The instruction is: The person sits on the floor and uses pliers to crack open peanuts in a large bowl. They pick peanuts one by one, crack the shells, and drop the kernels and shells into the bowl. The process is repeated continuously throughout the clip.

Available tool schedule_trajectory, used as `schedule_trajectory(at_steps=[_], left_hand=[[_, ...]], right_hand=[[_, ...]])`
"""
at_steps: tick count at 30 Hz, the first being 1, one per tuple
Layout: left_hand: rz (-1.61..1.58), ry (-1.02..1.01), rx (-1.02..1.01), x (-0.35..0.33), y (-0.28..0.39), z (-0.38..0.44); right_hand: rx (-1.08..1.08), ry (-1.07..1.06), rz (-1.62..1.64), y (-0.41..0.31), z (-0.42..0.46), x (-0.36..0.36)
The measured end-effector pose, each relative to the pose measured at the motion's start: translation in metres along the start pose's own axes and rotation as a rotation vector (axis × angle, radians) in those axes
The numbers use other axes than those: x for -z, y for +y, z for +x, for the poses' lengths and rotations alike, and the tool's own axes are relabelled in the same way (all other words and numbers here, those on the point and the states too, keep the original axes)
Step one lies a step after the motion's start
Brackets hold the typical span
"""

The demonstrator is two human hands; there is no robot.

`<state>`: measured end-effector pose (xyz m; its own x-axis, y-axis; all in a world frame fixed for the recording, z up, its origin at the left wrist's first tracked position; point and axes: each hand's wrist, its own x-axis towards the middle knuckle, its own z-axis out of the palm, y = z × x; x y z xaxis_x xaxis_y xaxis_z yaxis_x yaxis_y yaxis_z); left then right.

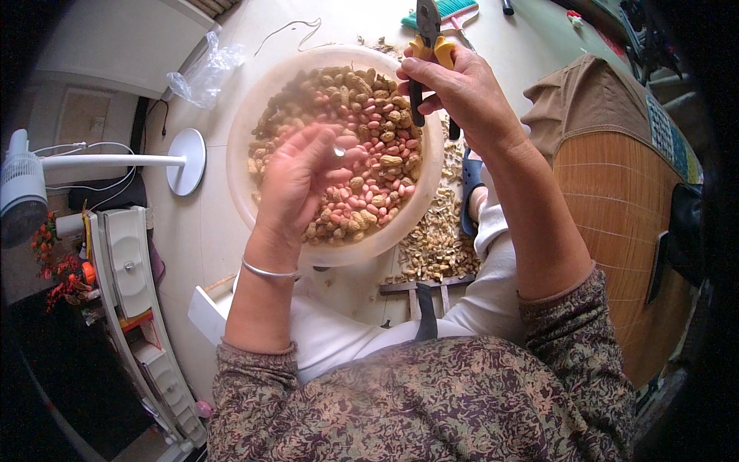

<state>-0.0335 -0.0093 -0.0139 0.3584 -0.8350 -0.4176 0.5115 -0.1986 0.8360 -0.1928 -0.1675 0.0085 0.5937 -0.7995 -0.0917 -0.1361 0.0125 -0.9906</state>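
A round translucent plastic basin (369, 252) in front of me holds unshelled peanuts (358, 84) and loose pink peanut kernels (375, 167). Over its middle is my left hand (306, 173), palm partly up and fingers curled; a ring shows on a finger and a metal bangle on the wrist. Whether something small lies in its fingers cannot be told. Above the basin's right rim, my right hand (462, 86) grips a pair of pliers (428, 29) with yellow and black handles, jaws pointing away from me.
Empty peanut shells (441, 248) litter the floor right of the basin, near a blue shoe (471, 190). A crumpled plastic bag (208, 72) and a white fan's round base (186, 161) are at left. A teal-bristled broom (456, 10) lies beyond; a slatted bamboo mat (612, 231) is at right.
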Motion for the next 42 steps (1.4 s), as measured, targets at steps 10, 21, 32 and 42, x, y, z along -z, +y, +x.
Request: schedule_trajectory(at_steps=[10, 21, 32, 42], left_hand=[[1.163, -0.2, -0.541, -0.016, -0.016, -0.002], [1.434, -0.119, -0.838, -0.022, -0.034, 0.008], [0.571, -0.458, 0.129, -0.011, 0.006, -0.005], [1.205, -0.198, -0.612, -0.01, -0.01, 0.0]], right_hand=[[0.011, -0.006, 0.014, 0.003, 0.004, 0.003], [0.025, -0.004, 0.026, 0.003, 0.002, 0.003], [0.064, 0.051, 0.079, 0.0, 0.0, 0.001], [0.073, 0.031, 0.073, 0.001, 0.001, 0.0]])
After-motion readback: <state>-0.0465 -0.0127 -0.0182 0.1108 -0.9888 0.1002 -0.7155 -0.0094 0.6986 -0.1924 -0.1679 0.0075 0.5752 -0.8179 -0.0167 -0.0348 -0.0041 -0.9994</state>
